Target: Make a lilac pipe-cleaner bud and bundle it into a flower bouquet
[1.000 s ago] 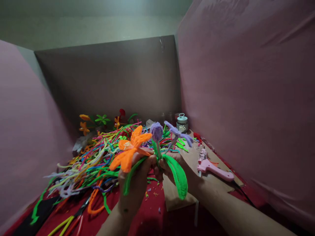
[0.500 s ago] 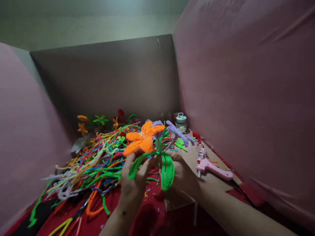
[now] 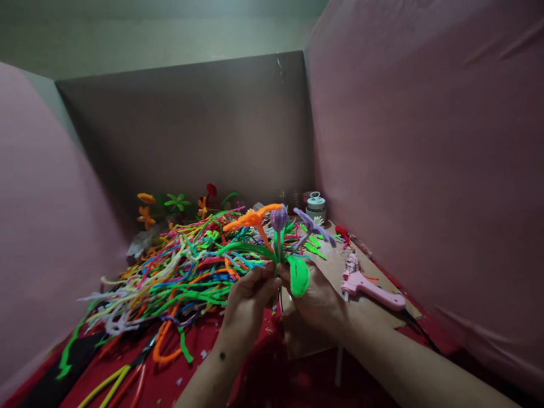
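Note:
Both my hands hold a small bunch of pipe-cleaner flowers upright above the red table. My left hand (image 3: pixel 249 297) pinches the green stems from the left. My right hand (image 3: pixel 317 297) grips the same stems from the right. The bunch has an orange flower (image 3: pixel 253 218) tilted flat, a purple bud (image 3: pixel 279 217), a second purple flower (image 3: pixel 312 225) and a looped green leaf (image 3: pixel 299 276). The lower stems are hidden between my fingers.
A big heap of coloured pipe cleaners (image 3: pixel 170 272) covers the table's left half. Finished flowers (image 3: pixel 170 204) stand at the back. A pink glue gun (image 3: pixel 368 283) lies on cardboard (image 3: pixel 335 266) to the right. A small round container (image 3: pixel 315 205) sits at the back. Scissors (image 3: pixel 136 368) lie near left. Pink walls close both sides.
The orange flower has tipped over from facing me to lying flat, and moved right beside the purple bud. My hands have come closer together and shifted slightly right.

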Motion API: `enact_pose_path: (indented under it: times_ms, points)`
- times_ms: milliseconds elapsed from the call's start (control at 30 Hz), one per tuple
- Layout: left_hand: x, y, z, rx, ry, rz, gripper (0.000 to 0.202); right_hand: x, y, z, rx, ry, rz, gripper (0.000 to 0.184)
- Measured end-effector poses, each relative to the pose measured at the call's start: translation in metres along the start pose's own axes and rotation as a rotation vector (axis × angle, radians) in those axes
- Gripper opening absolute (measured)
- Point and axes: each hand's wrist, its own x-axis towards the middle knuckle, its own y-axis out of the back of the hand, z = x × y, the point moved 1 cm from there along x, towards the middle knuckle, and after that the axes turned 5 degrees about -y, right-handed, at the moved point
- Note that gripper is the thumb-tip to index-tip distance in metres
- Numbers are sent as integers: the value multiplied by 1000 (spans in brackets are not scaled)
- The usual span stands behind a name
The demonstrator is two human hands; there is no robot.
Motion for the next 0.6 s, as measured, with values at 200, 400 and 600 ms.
enact_pose_path:
  times_ms: [200,400,600]
  points:
    - [4,2,-12,-50,14,-3,20,1,1,2,-17,18,-35,13]
    - [3,-1,-8,-217,-1,-206,16,1,4,8,41,-51,17,10]
    - [-2,-2,-11,-312,70,-253,23,2,7,16,154,-175,-42,16]
